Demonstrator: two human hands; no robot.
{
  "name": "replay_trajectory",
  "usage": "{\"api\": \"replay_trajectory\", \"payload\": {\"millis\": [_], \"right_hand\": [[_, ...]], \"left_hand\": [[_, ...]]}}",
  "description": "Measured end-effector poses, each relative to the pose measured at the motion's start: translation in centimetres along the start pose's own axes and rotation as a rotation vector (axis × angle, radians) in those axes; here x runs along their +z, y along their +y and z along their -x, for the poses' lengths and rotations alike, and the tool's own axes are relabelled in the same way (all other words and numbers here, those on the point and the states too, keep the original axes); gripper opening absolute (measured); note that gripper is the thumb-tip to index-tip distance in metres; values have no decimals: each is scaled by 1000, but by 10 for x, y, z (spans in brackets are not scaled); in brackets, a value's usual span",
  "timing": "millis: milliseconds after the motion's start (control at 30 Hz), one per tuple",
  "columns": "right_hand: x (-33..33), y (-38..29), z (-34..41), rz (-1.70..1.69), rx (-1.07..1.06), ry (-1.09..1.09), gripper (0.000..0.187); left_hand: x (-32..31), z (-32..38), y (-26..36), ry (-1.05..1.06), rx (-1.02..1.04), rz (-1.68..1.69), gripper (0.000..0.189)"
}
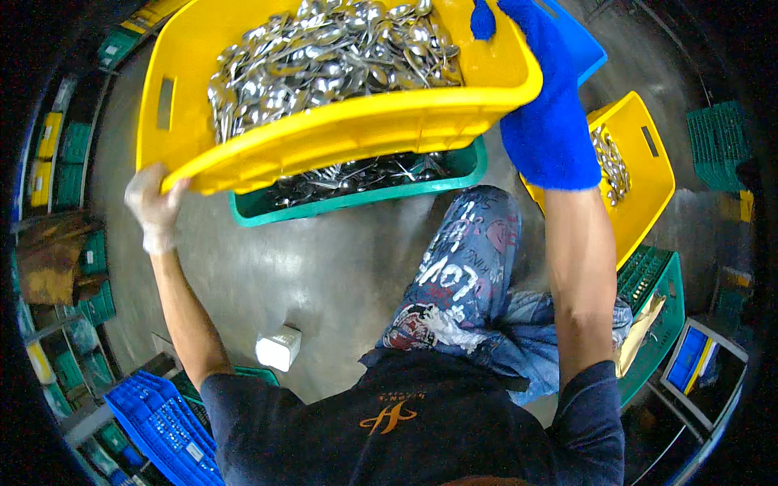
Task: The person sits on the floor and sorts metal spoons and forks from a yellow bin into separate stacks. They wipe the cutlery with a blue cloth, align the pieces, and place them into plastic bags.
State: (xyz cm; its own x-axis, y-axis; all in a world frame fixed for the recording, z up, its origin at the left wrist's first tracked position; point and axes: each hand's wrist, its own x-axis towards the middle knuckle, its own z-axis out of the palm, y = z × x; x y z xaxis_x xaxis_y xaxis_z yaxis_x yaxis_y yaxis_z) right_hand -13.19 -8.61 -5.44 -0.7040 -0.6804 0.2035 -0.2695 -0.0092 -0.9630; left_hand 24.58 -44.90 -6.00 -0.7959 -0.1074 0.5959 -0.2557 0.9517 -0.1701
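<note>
A large yellow plastic crate point(352, 130), tilted and raised in front of me, holds a heap of metal spoons point(328, 61). My left hand point(155, 203), in a thin whitish glove, grips the crate's near left corner. At the right end, my right hand point(535, 67) wears a fluffy blue mitt; its thumb lies over the inside of the rim. Beneath the raised crate, a green plastic crate point(358, 197) with more metal cutlery point(364, 176) rests on the floor, partly hidden.
Right of my knee stands another yellow crate point(644, 188) with spoons, beside a blue crate point(586, 42) and a green crate point(659, 340). A white container point(279, 348) sits on the floor. Stacked blue crates point(161, 419) are at lower left; shelves with bins line the left.
</note>
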Motion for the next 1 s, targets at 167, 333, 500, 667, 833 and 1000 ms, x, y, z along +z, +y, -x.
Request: {"api": "replay_trajectory", "payload": {"millis": [167, 333, 500, 667, 833, 1000], "right_hand": [[-18, -33, 58, -227, 51, 95, 57], [-24, -63, 104, -506, 132, 123, 57], [-97, -50, 125, 367, -133, 348, 47], [-200, 0, 207, 816, 243, 529, 43], [-222, 89, 261, 1109, 495, 320, 39], [-192, 151, 267, 1150, 447, 164, 36]], "left_hand": [[-28, 15, 29, -46, -32, 69, 75], [-67, 49, 40, -46, -93, 20, 80], [-77, 46, 56, 40, -79, -11, 82], [-75, 41, 54, 93, -25, -48, 81], [-68, 38, 59, 37, -92, -13, 79], [-71, 43, 59, 13, -99, -31, 77]]}}
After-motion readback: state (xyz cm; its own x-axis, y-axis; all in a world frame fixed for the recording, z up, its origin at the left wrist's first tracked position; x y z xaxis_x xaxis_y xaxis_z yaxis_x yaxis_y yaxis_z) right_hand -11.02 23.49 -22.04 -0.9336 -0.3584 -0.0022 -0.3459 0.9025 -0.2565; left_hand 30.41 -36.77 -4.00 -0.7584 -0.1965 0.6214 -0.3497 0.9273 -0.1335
